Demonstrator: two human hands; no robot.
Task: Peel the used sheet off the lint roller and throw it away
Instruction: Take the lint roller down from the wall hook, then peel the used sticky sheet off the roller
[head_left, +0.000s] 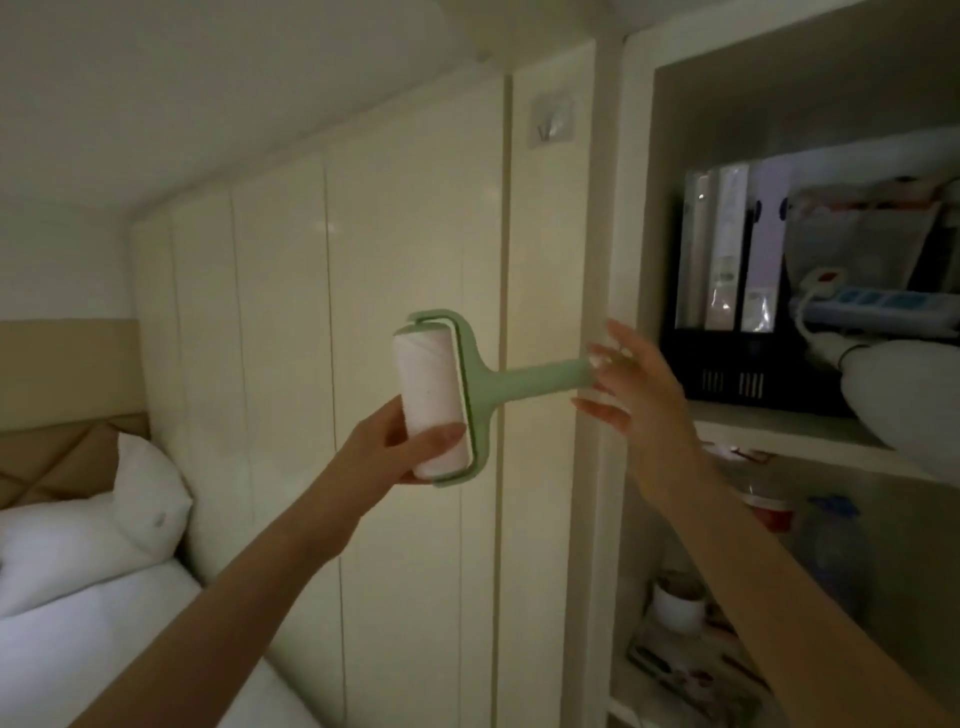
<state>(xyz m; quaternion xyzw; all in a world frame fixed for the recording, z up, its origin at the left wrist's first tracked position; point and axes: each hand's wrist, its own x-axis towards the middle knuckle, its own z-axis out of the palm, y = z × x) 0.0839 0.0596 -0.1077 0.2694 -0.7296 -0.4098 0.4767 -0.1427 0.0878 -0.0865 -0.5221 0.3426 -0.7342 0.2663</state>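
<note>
At frame centre, the left hand (410, 441) grips the lint roller (441, 397) by its roll; the right hand (631, 395), fingers spread, touches the handle's end.

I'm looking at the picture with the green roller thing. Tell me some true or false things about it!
1. The left hand holds the lint roller by its paper roll. True.
2. The roller's handle is red. False: it is light green.
3. The right hand is closed in a fist. False: its fingers are spread open at the handle's end.
4. A hook is stuck on the cabinet panel above the roller. True.
5. A pillow lies on the shelf. False: it is on the bed at left.
</note>
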